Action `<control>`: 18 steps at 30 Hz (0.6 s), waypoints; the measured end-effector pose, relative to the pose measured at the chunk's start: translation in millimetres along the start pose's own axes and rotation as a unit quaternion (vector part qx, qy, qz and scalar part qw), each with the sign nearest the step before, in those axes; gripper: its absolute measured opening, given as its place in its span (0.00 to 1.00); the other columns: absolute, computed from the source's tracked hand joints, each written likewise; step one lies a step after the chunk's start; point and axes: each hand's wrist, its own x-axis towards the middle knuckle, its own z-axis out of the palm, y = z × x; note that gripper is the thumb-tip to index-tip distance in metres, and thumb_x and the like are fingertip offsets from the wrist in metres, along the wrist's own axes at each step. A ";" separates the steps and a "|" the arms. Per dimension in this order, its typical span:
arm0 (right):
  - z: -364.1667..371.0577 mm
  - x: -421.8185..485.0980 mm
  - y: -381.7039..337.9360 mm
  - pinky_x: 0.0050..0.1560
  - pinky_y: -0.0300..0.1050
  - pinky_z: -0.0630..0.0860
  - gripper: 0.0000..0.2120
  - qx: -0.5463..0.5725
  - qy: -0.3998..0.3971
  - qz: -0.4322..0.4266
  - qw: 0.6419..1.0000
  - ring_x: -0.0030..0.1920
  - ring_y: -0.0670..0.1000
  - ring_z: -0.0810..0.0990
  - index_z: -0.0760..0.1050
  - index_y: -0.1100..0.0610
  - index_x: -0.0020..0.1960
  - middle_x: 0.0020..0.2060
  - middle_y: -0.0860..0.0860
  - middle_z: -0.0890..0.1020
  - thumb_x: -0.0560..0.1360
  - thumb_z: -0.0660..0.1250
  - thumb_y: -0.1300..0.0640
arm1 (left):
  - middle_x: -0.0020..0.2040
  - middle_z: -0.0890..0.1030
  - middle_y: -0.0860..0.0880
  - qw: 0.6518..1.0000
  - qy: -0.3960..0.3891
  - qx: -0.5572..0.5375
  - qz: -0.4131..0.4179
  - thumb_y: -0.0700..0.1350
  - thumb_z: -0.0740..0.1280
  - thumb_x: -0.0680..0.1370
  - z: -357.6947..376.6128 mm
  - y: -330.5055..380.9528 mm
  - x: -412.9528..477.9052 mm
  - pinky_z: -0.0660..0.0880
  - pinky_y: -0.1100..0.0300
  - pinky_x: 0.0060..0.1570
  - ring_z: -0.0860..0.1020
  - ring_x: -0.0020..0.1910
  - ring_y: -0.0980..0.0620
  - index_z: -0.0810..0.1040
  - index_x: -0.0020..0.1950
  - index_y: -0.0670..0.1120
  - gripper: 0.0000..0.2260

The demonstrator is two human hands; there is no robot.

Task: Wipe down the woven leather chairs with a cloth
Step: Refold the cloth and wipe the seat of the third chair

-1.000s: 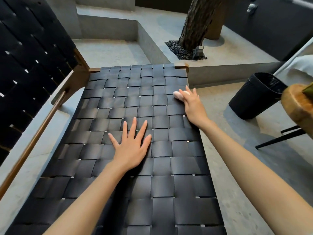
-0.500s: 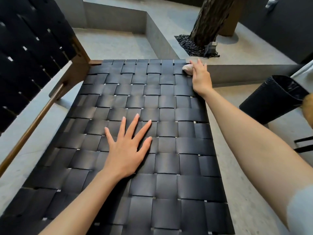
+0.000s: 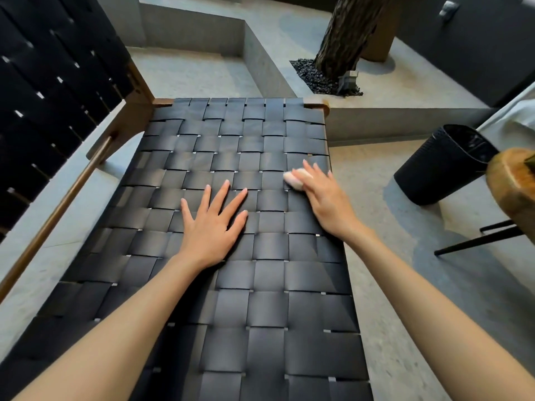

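A black woven leather chair seat [image 3: 231,140] fills the middle of the view, with its woven backrest [image 3: 49,91] rising at the left on a wooden frame. My left hand [image 3: 212,224] lies flat on the seat's middle, fingers spread. My right hand [image 3: 324,198] presses a small pale cloth [image 3: 293,180] onto the seat near its right edge; most of the cloth is hidden under the fingers.
A black ribbed bin [image 3: 443,166] stands on the concrete floor to the right. A round wooden table top [image 3: 512,186] on black legs is at the far right edge. A tree trunk [image 3: 347,36] in a gravel bed rises beyond the chair on a raised concrete step.
My right hand has slid the cloth back from the seat's far right corner toward me along the right edge. My left hand stays flat in the same place.
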 end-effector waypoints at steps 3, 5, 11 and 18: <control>-1.2 -50.6 -16.1 0.74 0.48 0.49 0.21 0.014 -0.031 -0.028 0.999 0.77 0.56 0.57 0.67 0.52 0.73 0.75 0.52 0.62 0.82 0.54 0.63 | 0.79 0.45 0.58 1.000 -0.002 -0.003 -0.005 0.58 0.47 0.83 -1.0 -1.7 -8.6 0.36 0.41 0.73 0.41 0.78 0.53 0.50 0.77 0.65 0.21; -2.8 -82.1 -27.6 0.74 0.45 0.50 0.22 0.019 -0.050 -0.048 0.997 0.76 0.52 0.56 0.68 0.52 0.73 0.75 0.50 0.63 0.81 0.52 0.61 | 0.79 0.46 0.57 1.000 0.002 0.008 0.003 0.57 0.45 0.83 -1.0 -6.4 -17.1 0.38 0.44 0.75 0.43 0.78 0.54 0.50 0.77 0.64 0.21; -4.9 -80.0 -27.4 0.75 0.42 0.44 0.25 0.007 -0.057 -0.070 0.996 0.77 0.50 0.52 0.65 0.51 0.74 0.76 0.49 0.60 0.80 0.54 0.67 | 0.79 0.47 0.58 1.000 -0.004 -0.001 0.031 0.63 0.36 0.75 -4.0 -14.3 -28.9 0.39 0.49 0.75 0.43 0.78 0.56 0.50 0.77 0.63 0.30; 5.7 46.4 3.3 0.75 0.56 0.46 0.20 -0.050 0.037 0.021 0.998 0.77 0.62 0.53 0.66 0.54 0.74 0.76 0.57 0.60 0.82 0.54 0.62 | 0.79 0.45 0.59 0.999 -0.010 0.010 0.052 0.64 0.35 0.74 -10.9 -34.6 -24.3 0.39 0.53 0.75 0.42 0.78 0.55 0.48 0.75 0.69 0.27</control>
